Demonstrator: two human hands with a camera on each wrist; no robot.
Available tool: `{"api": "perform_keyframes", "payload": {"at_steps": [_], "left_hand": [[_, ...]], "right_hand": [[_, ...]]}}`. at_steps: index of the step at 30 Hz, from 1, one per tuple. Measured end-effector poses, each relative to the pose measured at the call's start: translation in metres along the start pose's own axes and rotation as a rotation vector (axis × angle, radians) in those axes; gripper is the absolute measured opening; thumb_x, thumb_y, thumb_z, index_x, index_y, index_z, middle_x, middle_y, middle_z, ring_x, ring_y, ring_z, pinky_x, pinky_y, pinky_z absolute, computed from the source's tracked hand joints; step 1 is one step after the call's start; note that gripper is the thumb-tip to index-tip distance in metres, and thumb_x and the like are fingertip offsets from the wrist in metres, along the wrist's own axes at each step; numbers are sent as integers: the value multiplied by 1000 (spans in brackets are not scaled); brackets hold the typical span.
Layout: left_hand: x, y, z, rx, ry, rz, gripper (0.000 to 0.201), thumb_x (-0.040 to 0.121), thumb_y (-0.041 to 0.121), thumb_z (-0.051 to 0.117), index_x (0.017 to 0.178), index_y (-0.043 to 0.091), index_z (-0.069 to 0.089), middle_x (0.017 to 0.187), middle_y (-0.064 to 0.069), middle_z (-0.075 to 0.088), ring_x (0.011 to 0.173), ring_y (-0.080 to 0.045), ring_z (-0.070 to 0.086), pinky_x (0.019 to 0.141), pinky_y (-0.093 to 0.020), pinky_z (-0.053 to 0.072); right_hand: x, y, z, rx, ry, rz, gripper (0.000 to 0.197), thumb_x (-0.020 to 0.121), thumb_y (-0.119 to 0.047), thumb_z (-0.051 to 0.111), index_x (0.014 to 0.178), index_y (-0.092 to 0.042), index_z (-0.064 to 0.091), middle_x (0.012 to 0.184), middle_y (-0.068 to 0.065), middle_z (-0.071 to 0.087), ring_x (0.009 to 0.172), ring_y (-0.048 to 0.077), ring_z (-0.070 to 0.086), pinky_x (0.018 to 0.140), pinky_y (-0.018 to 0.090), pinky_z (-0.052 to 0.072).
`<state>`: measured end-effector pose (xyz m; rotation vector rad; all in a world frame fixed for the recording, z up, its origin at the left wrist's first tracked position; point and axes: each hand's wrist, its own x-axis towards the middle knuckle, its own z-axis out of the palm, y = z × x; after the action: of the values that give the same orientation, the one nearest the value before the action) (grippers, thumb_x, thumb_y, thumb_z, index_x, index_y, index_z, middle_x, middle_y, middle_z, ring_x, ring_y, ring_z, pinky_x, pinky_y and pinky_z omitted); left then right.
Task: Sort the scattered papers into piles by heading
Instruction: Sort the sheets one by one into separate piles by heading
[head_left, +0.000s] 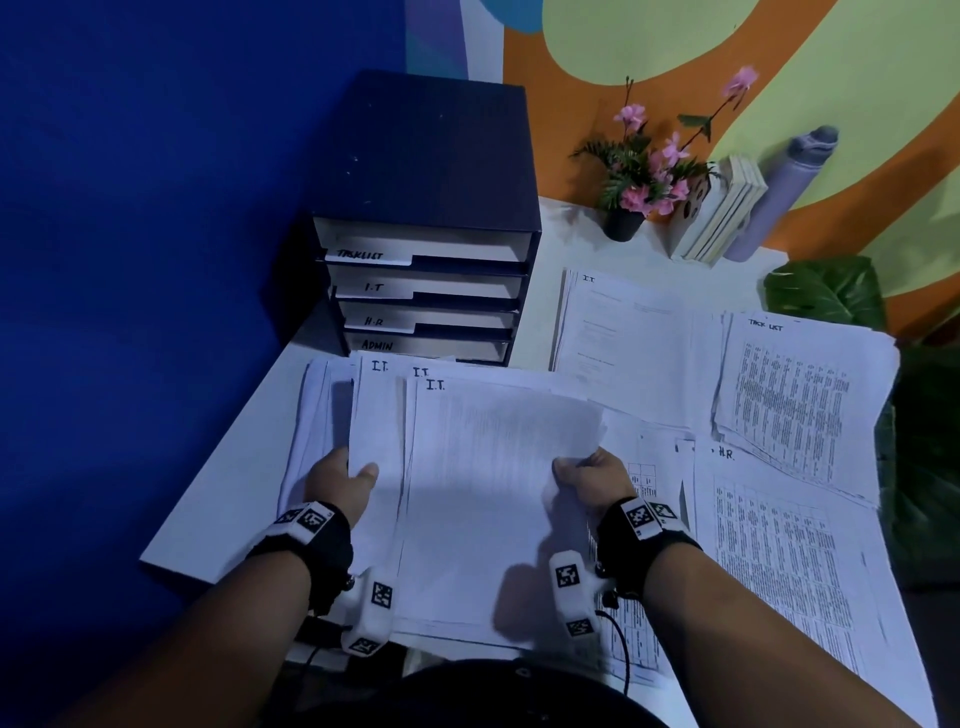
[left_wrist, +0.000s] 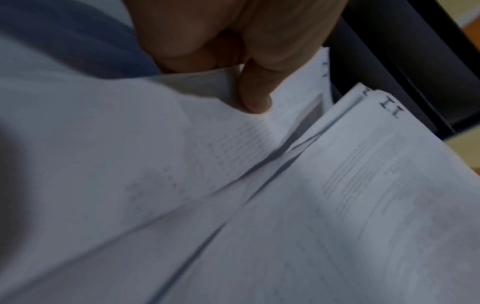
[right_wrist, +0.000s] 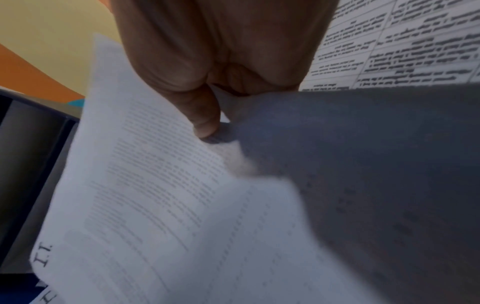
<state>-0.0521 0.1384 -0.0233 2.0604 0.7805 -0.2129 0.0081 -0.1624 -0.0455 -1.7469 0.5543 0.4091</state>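
Note:
In the head view a fanned bundle of white sheets headed "I.T." (head_left: 467, 467) is held in front of me over the table. My left hand (head_left: 345, 475) pinches the left sheets of the bundle (left_wrist: 259, 144), thumb on top. My right hand (head_left: 584, 470) pinches the right edge of the top I.T. sheet (right_wrist: 155, 185), which curls up there. Sorted piles lie on the table: an "I.T." pile (head_left: 623, 332) at the back, a "TASK LIST" pile (head_left: 795, 395) at the right, an "H.R." pile (head_left: 779, 545) at the near right.
A dark drawer unit (head_left: 426, 228) labelled TASKLIST, I.T, H.R and ADMIN stands at the back left. A potted pink flower (head_left: 639, 176), books (head_left: 722, 213) and a grey bottle (head_left: 784, 187) line the back edge. The white table's left edge (head_left: 208, 499) drops off beside a blue wall.

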Motion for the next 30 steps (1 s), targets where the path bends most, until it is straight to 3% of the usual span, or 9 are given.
{"api": "perform_keyframes", "payload": {"at_steps": [7, 12, 14, 17, 19, 23, 25, 27, 30], "left_hand": [[-14, 7, -1, -205, -43, 70, 23, 84, 21, 73, 104, 17, 63, 97, 2, 65, 90, -18, 59, 81, -25, 43], [-6, 3, 1, -197, 3, 58, 30, 95, 26, 56, 116, 7, 65, 114, -7, 67, 106, -26, 59, 89, -30, 43], [-2, 0, 2, -173, 2, 39, 30, 96, 25, 54, 118, 6, 64, 117, -10, 66, 108, -28, 59, 91, -31, 43], [-1, -1, 3, -196, -33, 28, 30, 98, 23, 50, 121, 9, 62, 119, -8, 64, 111, -27, 56, 93, -32, 41], [-8, 7, 6, -264, -99, 5, 32, 100, 29, 44, 123, 13, 59, 120, -5, 59, 123, -28, 51, 96, -29, 36], [-27, 32, 12, -414, -201, -94, 66, 95, 62, 30, 150, 24, 28, 155, 0, 24, 145, -24, 21, 116, -39, 21], [-31, 43, 14, -252, -178, 73, 54, 96, 53, 38, 141, 23, 40, 143, -4, 44, 131, -27, 42, 101, -34, 35], [-28, 58, 11, -226, -43, 175, 32, 99, 29, 41, 127, 15, 47, 121, -7, 58, 108, -27, 55, 85, -30, 39], [-26, 84, -3, -447, 101, 303, 18, 98, 21, 46, 114, 14, 51, 112, -7, 63, 103, -27, 59, 88, -35, 46]], "right_hand": [[-7, -9, 8, 119, -25, -13, 16, 80, 6, 65, 80, -10, 67, 74, 11, 65, 76, 25, 58, 75, 42, 50], [-10, -11, 0, -79, 83, -99, 20, 76, -4, 66, 83, -11, 48, 74, 6, 52, 71, 20, 50, 68, 34, 47], [-10, -9, -2, -1, 63, -68, 17, 72, -2, 66, 81, -4, 52, 75, 9, 54, 73, 22, 52, 68, 36, 46], [-9, -8, -3, 110, 29, -12, 21, 80, 8, 64, 71, -10, 56, 66, 9, 58, 69, 22, 53, 69, 38, 45], [-11, -8, -1, 156, -29, -26, 19, 78, 5, 66, 76, -12, 60, 72, 12, 61, 74, 25, 55, 73, 41, 46], [-18, -17, 4, 170, 11, -102, 30, 77, -2, 68, 96, -21, 55, 85, 7, 65, 85, 28, 60, 81, 42, 50], [-31, -38, 8, 166, 20, -222, 47, 84, 2, 64, 122, -22, 50, 101, 4, 67, 95, 25, 64, 91, 40, 52], [-47, -65, 14, 136, 26, -399, 57, 86, 2, 60, 136, -20, 43, 116, 0, 64, 108, 14, 61, 97, 32, 49], [-75, -106, 28, 168, 63, -642, 50, 88, 3, 56, 133, -15, 43, 122, -2, 61, 115, 6, 57, 101, 24, 44]]}}
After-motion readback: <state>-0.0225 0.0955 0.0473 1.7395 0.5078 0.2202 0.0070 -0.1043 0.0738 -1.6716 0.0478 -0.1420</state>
